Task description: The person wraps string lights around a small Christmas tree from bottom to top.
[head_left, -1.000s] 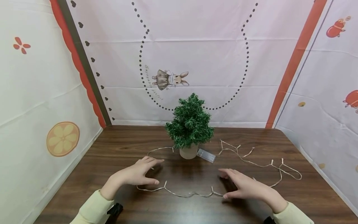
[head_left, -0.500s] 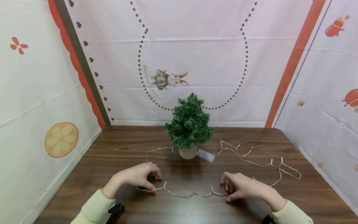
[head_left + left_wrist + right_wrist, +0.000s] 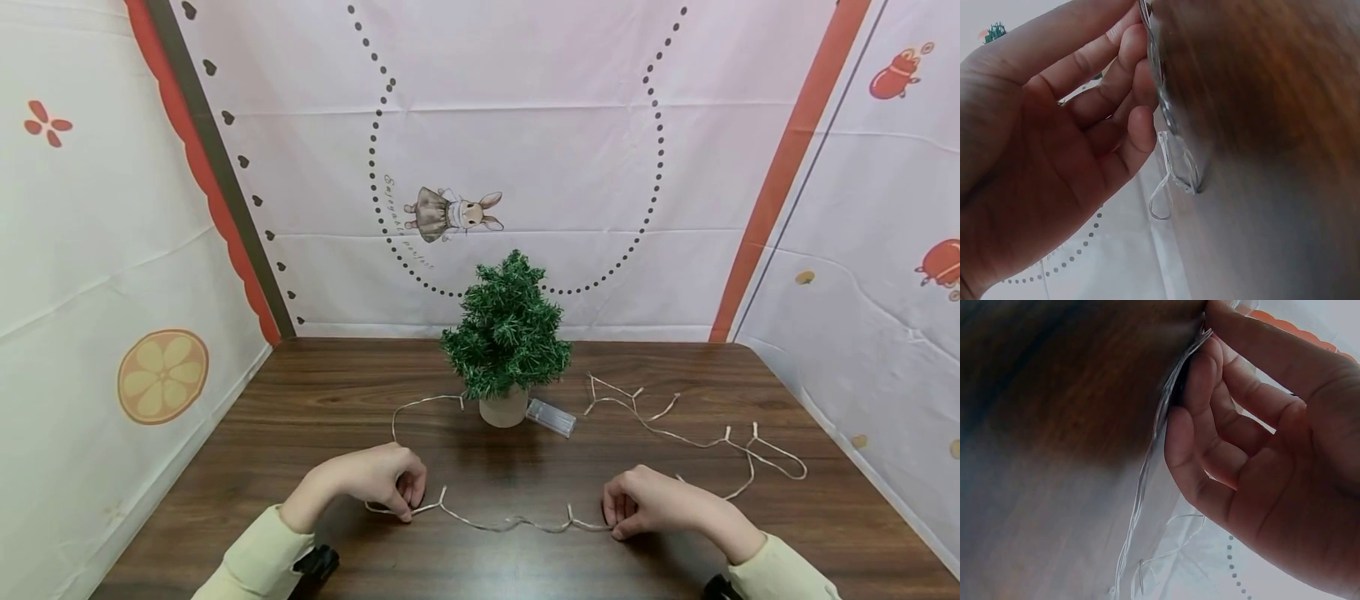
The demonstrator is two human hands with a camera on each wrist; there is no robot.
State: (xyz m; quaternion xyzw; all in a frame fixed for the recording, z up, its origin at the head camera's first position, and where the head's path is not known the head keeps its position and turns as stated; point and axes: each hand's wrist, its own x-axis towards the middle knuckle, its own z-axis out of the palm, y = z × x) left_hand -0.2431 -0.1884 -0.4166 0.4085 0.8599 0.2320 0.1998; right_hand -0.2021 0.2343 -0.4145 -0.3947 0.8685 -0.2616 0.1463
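Observation:
A thin string of fairy lights [image 3: 487, 527] lies along the near part of the table, with short bulb stubs branching off it. My left hand [image 3: 378, 479] pinches the wire left of the middle, thumb and fingertips down by the tabletop. Farther right, my right hand [image 3: 663, 504] pinches the same strand between thumb and index finger. The twisted wire [image 3: 1155, 56] runs past the left fingertips in the left wrist view. In the right wrist view the strand [image 3: 1141, 481] leads away from the right fingertips, the other fingers loosely curled beneath.
A small green artificial tree [image 3: 510, 333] in a pale pot [image 3: 504, 409] stands behind the hands. Beside the pot lies a clear battery box [image 3: 551, 417]. More light wire [image 3: 690, 439] trails to the right on the wooden table [image 3: 337, 367]. Printed cloth [image 3: 570, 183] surrounds it.
Both hands have lowered to the table. Their spread fingers have curled in and now pinch the wire at two places. The tree and battery box stay in place.

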